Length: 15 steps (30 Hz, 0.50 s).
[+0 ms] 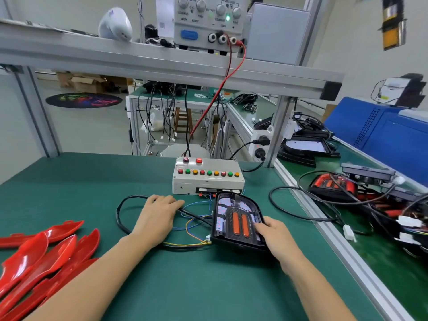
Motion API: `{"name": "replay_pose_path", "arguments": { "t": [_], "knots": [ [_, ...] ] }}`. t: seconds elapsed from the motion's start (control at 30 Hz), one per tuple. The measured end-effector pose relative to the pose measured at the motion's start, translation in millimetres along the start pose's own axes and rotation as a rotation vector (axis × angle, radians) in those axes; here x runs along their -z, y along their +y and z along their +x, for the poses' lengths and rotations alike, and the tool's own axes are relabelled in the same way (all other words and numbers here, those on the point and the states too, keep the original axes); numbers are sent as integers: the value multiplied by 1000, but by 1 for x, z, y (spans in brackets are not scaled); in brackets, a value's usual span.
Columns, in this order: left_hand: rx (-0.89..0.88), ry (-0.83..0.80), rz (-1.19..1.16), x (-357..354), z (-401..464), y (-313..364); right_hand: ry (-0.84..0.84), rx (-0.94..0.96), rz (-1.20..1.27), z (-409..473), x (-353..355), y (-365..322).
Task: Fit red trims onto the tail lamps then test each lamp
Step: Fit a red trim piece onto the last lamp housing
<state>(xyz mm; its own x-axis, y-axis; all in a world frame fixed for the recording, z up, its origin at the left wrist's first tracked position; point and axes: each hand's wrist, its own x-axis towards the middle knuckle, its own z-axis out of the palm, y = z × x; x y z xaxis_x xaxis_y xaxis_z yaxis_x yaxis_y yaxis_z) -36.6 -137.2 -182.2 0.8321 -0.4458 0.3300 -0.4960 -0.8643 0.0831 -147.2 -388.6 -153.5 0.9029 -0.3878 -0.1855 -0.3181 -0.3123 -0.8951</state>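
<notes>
— Fingers (261,227) of the right hand (276,237)?
— Curled over the near right edge of the tail lamp (237,220), gripping it.
— And the left hand (157,215)?
— Laid over the black cable (120,216), fingers bent down around it; looks like a grasp, hard to tell how firm.
— Whereabouts of the lamp?
— Flat on the green mat (185,286), right of centre, lens up, two orange strips showing, thin coloured wires (192,228) trailing from its left side.
— Red trims (44,253)?
— Heaped at the near left, well apart from the lamp.
— Farther back?
— Grey test box (207,176) just beyond the lamp, row of red, green and amber buttons on top. More lamps (331,185) and tangled leads on the bench to the right. Power supply (208,22) up on the far shelf, green light on, red lead running down.
</notes>
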Motion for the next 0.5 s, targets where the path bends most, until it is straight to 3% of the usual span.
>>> {"name": "replay_pose_path", "arguments": {
  "t": [0.2,0.37,0.5],
  "knots": [
    [19,-45,-85,18,1,2,8,47,-108,7,6,4],
    [152,24,37,43,-4,-5,65,74,-261,9,5,0],
    [315,-11,233,64,-11,-17,84,116,-414,7,0,-12]
  ]
}}
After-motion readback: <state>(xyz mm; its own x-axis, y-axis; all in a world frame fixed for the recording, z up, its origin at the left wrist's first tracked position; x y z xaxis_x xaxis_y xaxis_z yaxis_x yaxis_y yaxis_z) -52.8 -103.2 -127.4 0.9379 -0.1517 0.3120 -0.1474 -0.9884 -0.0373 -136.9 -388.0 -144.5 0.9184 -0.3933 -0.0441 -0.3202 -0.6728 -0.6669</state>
